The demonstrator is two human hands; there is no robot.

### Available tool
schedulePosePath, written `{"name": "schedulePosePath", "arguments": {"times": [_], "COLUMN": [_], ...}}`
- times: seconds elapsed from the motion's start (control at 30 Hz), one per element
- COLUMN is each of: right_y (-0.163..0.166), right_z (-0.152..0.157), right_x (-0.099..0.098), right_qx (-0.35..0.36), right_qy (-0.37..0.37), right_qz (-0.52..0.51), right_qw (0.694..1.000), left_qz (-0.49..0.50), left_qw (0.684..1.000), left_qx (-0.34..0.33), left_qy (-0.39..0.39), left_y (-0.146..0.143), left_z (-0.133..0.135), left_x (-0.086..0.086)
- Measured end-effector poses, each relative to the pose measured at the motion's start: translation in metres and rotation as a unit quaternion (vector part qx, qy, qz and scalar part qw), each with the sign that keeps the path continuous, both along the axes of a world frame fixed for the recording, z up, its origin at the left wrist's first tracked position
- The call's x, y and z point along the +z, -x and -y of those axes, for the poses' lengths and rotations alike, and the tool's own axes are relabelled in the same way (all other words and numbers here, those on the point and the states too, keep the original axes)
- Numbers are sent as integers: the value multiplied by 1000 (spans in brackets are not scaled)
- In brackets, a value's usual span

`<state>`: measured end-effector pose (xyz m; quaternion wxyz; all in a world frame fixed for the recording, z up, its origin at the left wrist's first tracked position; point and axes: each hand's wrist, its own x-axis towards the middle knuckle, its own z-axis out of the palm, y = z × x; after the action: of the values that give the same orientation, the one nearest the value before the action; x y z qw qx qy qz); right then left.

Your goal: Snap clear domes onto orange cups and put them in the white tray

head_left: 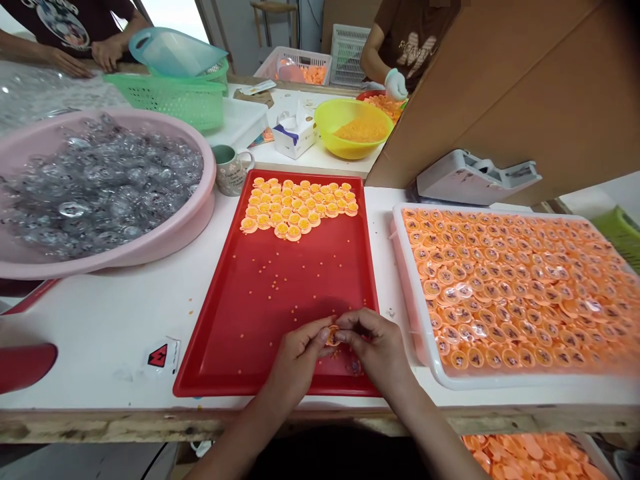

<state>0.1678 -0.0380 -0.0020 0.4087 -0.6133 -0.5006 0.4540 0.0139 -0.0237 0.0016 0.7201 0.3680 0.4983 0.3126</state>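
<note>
Over a red plastic tray (270, 320) on the white counter (100, 340), the left hand (295, 357) and the right hand (375, 347) meet near the tray's front edge. Each grip is closed in a tight pinch on a small orange piece (332, 336), and the fingertips hide most of it, so its exact shape is hard to make out. Loose orange crumbs (280, 280) are scattered across the red surface. Toward the far end of the tray, round orange-and-yellow pieces (295, 207) lie packed in a rough cluster. Just right of the red tray, a white tray (420, 327) holds tight rows of orange discs (515, 293), many with a glossy transparent layer. To the left, a pink basin (210, 180) is heaped with transparent plastic pieces (100, 193), and a mug (231, 170) stands just behind the red tray's corner. Farther back are a yellow bowl (350, 127) of orange granules, a tissue box (295, 133) and a green basket (170, 100). A co-worker's gloved hand (396, 84) sits just beyond the bowl, and another person's bare hands (85, 60) rest at the far left
</note>
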Motion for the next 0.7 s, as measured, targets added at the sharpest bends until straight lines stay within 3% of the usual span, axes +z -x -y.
{"name": "schedulePosePath", "arguments": {"times": [0.07, 0.17, 0.27, 0.37, 0.53, 0.7], "right_y": [3, 8, 12, 12, 9, 10], "right_z": [2, 10, 19, 24, 29, 34], "right_x": [0, 1, 6, 14, 29, 36], "right_qx": [-20, -52, -49, -46, -21, -39], "right_qy": [-35, -30, -30, -78, -149, -176], "right_qz": [58, 84, 62, 88, 124, 125], "right_qw": [997, 995, 996, 992, 981, 976], "left_qz": [-37, -74, -53, -13, -6, -8], "left_qw": [999, 994, 991, 992, 991, 986], "left_qx": [-3, 10, 24, 38, 13, 14], "left_qy": [-38, -85, -117, -123, -132, -167], "left_y": [0, 1, 1, 2, 2, -1], "left_z": [1, 2, 4, 6, 5, 8], "left_x": [-1, 1, 4, 10, 23, 32]}}
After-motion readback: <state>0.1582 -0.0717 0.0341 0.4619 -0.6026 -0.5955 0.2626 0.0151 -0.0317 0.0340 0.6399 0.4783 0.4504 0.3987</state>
